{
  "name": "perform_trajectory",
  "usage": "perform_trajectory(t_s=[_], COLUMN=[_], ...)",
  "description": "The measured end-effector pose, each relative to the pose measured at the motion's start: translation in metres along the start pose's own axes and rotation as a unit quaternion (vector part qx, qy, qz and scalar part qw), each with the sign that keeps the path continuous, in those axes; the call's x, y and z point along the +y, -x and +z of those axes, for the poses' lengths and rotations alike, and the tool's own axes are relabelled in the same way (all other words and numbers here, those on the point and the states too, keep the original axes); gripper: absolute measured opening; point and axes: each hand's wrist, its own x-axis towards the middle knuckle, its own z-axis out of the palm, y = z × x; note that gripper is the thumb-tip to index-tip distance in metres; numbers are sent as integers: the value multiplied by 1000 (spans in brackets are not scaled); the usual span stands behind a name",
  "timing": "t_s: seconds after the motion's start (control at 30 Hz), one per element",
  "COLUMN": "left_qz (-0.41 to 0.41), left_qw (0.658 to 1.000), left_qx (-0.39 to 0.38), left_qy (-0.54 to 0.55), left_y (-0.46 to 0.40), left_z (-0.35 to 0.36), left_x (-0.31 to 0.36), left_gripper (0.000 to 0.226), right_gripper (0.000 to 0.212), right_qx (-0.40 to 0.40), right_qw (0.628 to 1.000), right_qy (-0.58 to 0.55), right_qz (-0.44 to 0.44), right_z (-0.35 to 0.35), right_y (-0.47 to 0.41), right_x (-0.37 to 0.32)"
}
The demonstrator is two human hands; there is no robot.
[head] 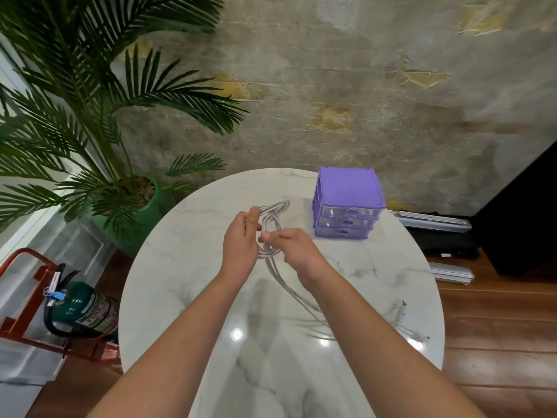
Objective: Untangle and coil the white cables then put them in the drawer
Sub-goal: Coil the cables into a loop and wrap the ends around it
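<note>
A bundle of white cable [271, 224] is looped into a coil above the round marble table [187, 267]. My left hand [241, 239] grips the coil's left side, thumb and fingers closed on the loops. My right hand [297, 247] pinches a strand at the coil's lower right. Loose tails run from the coil toward me and to the right, under my right forearm. More loose white cable ends [404, 324] with plugs lie on the table at the right. The purple drawer unit [346, 203] stands at the table's far right, its three clear drawers closed.
A palm plant in a green pot [147, 212] stands left of the table. A green fire extinguisher [81, 306] in a red stand sits on the floor at the left. Grey bars and a dark case [437, 236] lie on the wooden floor at the right.
</note>
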Motion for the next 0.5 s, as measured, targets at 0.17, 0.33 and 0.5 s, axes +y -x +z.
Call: perform_trajectory(t_s=[0.17, 0.33, 0.5], left_qz=[-19, -10, -3], left_qw=[1000, 998, 993], left_qx=[-1, 24, 59], left_qy=[-8, -50, -98], left_y=[2, -3, -10], left_z=[-9, -20, -21], left_x=[-13, -21, -20], left_gripper=[46, 46, 55], right_gripper=[16, 5, 5], right_qx=[-120, -107, 1], right_qw=[963, 973, 990], right_qy=[-195, -167, -142], right_qz=[146, 116, 17], right_z=[-21, -27, -13], right_y=[2, -1, -2], right_x=[-11, -16, -7])
